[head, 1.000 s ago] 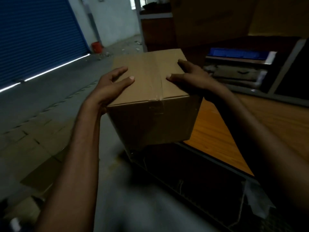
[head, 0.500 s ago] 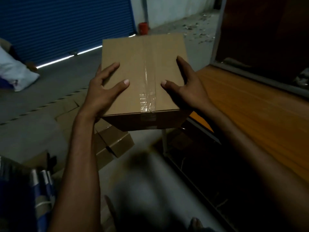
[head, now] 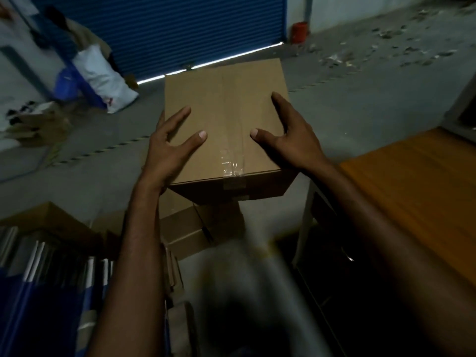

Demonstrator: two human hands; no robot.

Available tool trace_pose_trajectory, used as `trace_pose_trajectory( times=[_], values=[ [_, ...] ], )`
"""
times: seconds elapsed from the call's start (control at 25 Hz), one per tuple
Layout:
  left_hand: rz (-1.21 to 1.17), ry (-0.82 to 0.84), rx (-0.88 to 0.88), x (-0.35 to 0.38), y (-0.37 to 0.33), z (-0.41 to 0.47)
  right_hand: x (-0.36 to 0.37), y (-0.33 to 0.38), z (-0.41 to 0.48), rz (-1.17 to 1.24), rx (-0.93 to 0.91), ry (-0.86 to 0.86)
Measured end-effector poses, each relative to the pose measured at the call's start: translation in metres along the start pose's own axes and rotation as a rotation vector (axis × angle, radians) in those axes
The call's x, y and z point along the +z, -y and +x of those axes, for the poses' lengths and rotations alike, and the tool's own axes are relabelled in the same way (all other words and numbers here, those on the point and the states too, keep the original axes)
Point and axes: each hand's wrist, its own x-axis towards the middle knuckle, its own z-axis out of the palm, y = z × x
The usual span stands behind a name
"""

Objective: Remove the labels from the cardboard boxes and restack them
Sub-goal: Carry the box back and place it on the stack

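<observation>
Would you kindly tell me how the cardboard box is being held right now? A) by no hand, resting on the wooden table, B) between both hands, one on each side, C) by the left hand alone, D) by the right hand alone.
B: the left hand and right hand clasp opposite sides of the cardboard box, thumbs on top.

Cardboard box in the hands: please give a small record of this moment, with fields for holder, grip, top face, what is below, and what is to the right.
holder: left hand and right hand
grip: palms on cardboard box sides, thumbs on top
top face: taped seam, no label visible
below: smaller boxes on floor
right: wooden table
</observation>
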Motion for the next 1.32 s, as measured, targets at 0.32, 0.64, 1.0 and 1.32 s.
trace_pose_trajectory(
  times=[0.32,0.64,1.0,1.32],
  values=[
    [-0.010,0.034,-0.170,0.030,0.108,0.142,0.057,-0.062,0.164,0.012,0.108,0.159],
    [-0.081,0.241,-0.316,0.100,0.240,0.325,0.110,-0.154,0.326,-0.014,0.388,0.214],
    [-0.023,0.233,-0.399,0.249,0.362,0.377,0.141,-0.311,0.411,-0.116,0.601,0.234],
    [0.090,0.226,-0.511,0.329,0.470,0.400,0.203,-0.450,0.455,-0.050,0.699,0.310]
  ],
)
